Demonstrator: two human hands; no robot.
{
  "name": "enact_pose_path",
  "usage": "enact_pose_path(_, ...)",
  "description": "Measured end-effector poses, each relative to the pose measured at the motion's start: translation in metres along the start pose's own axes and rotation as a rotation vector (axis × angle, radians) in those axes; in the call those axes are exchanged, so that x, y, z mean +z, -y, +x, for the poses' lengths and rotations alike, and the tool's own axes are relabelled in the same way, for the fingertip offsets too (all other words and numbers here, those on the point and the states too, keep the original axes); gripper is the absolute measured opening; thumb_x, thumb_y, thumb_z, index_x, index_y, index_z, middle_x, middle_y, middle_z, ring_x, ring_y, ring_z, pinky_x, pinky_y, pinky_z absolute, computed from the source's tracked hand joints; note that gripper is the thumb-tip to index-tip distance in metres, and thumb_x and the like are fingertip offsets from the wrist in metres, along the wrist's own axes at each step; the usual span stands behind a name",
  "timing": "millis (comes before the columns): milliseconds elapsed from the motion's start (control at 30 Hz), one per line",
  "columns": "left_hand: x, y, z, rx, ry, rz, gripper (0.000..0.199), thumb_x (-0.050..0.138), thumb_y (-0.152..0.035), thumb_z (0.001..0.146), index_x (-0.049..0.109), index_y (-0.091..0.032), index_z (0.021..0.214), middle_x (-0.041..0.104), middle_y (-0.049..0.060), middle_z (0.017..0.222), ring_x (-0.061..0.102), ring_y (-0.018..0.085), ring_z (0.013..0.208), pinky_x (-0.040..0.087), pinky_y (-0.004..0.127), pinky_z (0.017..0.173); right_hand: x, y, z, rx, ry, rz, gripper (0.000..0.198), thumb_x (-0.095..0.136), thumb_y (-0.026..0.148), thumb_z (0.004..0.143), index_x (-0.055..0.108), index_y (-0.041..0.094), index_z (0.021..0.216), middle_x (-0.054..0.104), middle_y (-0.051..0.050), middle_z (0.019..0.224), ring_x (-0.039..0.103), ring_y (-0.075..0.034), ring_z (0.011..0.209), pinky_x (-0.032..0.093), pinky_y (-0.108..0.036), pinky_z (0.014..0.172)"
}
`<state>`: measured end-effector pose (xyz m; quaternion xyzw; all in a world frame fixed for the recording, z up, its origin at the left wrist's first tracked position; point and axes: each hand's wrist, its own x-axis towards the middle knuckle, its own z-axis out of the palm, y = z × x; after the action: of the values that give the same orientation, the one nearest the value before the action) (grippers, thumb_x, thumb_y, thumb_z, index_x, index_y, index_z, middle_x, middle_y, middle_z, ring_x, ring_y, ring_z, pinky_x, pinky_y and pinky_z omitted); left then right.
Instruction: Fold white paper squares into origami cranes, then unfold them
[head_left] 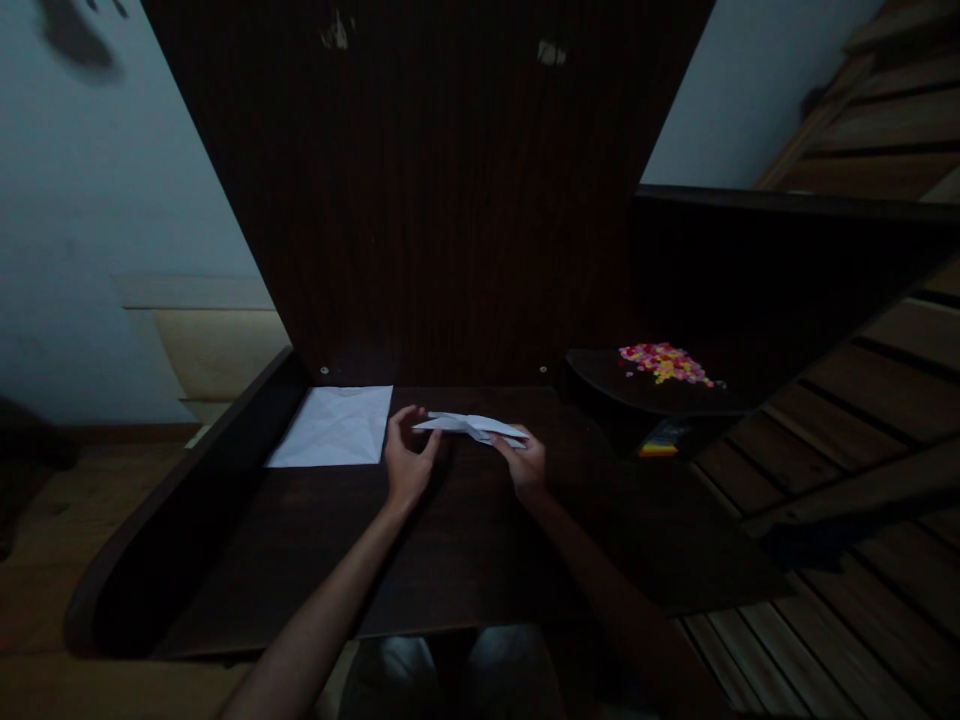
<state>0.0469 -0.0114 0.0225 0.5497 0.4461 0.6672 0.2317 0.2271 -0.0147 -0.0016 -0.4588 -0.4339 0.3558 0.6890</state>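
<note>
A folded white paper (469, 426) is held level between my two hands, just over the dark desk top. My left hand (409, 460) grips its left end, with the thumb in front and the fingers curled behind. At the other end my right hand (523, 464) pinches the paper, thumb on the near side. The paper has several pointed layers that meet in the middle. Beside my left hand lies a flat white sheet (341, 425) with crease lines across it.
The dark wooden desk (300, 560) has a raised side panel (180, 500) on the left and a tall back board (442, 200). On a small rounded shelf (600, 375) at the right sits a pile of small colourful pieces (666, 363). Wooden slats (847, 440) stand further right.
</note>
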Motion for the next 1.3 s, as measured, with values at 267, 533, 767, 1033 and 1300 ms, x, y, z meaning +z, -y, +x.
enact_pose_path(267,-0.001,-0.011,-0.014,0.509,0.15,0.448,0.039,0.077,-0.037,0.068,0.064,-0.023,0.102,0.061,0.009,0.113,0.052,0.029,0.111,0.036,0.048,0.099,0.0,0.019,-0.016,-0.378,0.028,-0.25,0.005,0.069,0.024,0.074,0.066,0.022,0.077,0.066,-0.008,0.092,0.064,-0.022,0.09,0.053,-0.037,0.077)
enact_pose_path(533,0.0,-0.004,-0.015,0.514,0.202,0.401,0.029,0.07,-0.028,0.077,0.063,-0.021,0.104,0.066,0.01,0.106,0.058,0.026,0.105,0.044,0.043,0.092,0.005,0.021,-0.028,-0.514,0.082,-0.363,0.003,0.067,0.023,0.079,0.068,0.025,0.081,0.068,-0.008,0.092,0.065,-0.023,0.089,0.053,-0.04,0.082)
enact_pose_path(767,0.002,-0.006,-0.017,0.511,0.168,0.244,0.026,0.072,-0.024,0.073,0.062,-0.017,0.096,0.063,0.013,0.114,0.06,0.025,0.107,0.048,0.041,0.093,0.005,0.017,-0.033,-0.519,0.106,-0.418,0.005,0.065,0.024,0.08,0.069,0.026,0.082,0.069,-0.007,0.094,0.066,-0.022,0.091,0.054,-0.039,0.084)
enact_pose_path(1033,0.002,-0.009,-0.019,0.464,0.136,0.293,0.03,0.075,-0.032,0.07,0.063,-0.018,0.095,0.063,0.01,0.103,0.063,0.022,0.095,0.053,0.036,0.085,0.006,0.015,-0.035,-0.529,0.149,-0.463,0.009,0.063,0.024,0.08,0.07,0.028,0.082,0.071,-0.005,0.093,0.067,-0.021,0.089,0.055,-0.037,0.084)
enact_pose_path(1300,0.003,-0.017,-0.015,0.261,0.08,0.246,0.014,0.063,-0.031,0.079,0.07,-0.019,0.084,0.066,0.006,0.088,0.064,0.019,0.083,0.052,0.031,0.079,0.007,0.019,-0.036,-0.525,0.12,-0.399,0.008,0.065,0.024,0.079,0.068,0.027,0.086,0.07,-0.006,0.092,0.067,-0.022,0.089,0.054,-0.04,0.085)
